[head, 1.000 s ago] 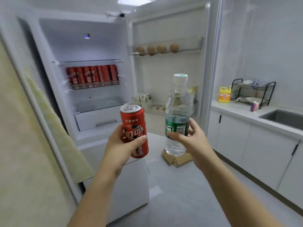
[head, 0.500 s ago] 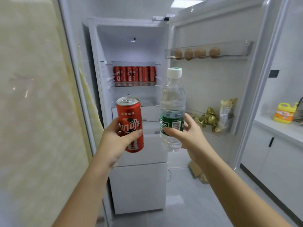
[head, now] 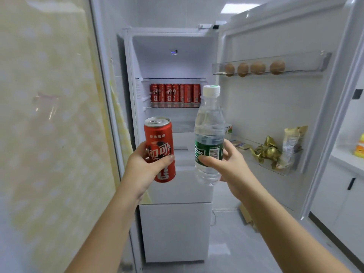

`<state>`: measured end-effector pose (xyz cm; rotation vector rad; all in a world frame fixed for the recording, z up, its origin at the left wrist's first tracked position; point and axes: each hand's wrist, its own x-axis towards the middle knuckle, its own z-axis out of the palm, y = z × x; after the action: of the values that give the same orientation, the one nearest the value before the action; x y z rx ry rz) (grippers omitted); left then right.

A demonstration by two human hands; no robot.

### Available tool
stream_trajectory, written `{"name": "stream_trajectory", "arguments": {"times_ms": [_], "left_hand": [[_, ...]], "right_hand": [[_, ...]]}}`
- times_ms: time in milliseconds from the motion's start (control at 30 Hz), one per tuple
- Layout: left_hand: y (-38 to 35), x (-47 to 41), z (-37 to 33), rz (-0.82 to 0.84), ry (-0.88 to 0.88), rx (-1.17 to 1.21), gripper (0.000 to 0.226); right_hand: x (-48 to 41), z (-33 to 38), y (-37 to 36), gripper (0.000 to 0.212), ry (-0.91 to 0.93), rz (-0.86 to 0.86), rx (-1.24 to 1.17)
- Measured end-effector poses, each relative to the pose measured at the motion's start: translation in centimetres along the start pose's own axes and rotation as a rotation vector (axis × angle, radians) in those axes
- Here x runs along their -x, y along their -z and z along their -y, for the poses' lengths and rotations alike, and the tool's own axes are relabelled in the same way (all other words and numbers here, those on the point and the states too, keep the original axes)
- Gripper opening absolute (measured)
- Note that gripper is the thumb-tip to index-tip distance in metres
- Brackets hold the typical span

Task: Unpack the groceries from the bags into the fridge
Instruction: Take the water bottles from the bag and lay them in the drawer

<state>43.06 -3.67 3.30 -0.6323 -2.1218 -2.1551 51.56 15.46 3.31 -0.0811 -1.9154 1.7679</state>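
**Head view, facing the open fridge.** The left hand [head: 142, 170] grasps a red aluminium drink can [head: 159, 139] around its lower half. The thumb lies across the printed front and the fingers wrap behind, so the can's silver top stands upright and clear above the hand. The right hand [head: 232, 172] grasps a clear plastic water bottle with a green label and white cap [head: 209, 123]. The thumb presses the front just under the label and the fingers curl round the far side. Most of the bottle's body and its cap rise above the grip, and its base shows below it.

Can and bottle are held side by side, near each other but apart, the can to the left. Both are in front of the white fridge [head: 177, 62] and outside its compartment.

Inside, a row of matching red cans [head: 174, 93] stands on a glass shelf [head: 173, 105]. The fridge door [head: 266, 107] is swung open to the right. Its upper door shelf [head: 307, 63] holds four round brown items [head: 256, 67] in a line. Its lower door bin [head: 285, 170] holds gold-wrapped packets [head: 267, 150] and a pale snack bag [head: 293, 140].

A yellow dotted panel [head: 49, 115] fills the left side, and a yellow bottle [head: 360, 146] sits on the counter at the far right edge.
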Motion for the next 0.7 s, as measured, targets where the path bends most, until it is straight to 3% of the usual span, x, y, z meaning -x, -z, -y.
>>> {"name": "stream_trajectory", "arguments": {"times_ms": [367,700], "left_hand": [[0.4,-4.9,1.2,-0.012,0.014,-0.003,0.049],[1.3,-19.0,5.4,0.022,-0.023,0.039,0.042]], "right_hand": [[-5.5,-2.3,-1.1,0.049,-0.027,0.004,-0.023],[-19.2,-7.0,-4.5,0.047,-0.003,-0.076,0.038]]}}
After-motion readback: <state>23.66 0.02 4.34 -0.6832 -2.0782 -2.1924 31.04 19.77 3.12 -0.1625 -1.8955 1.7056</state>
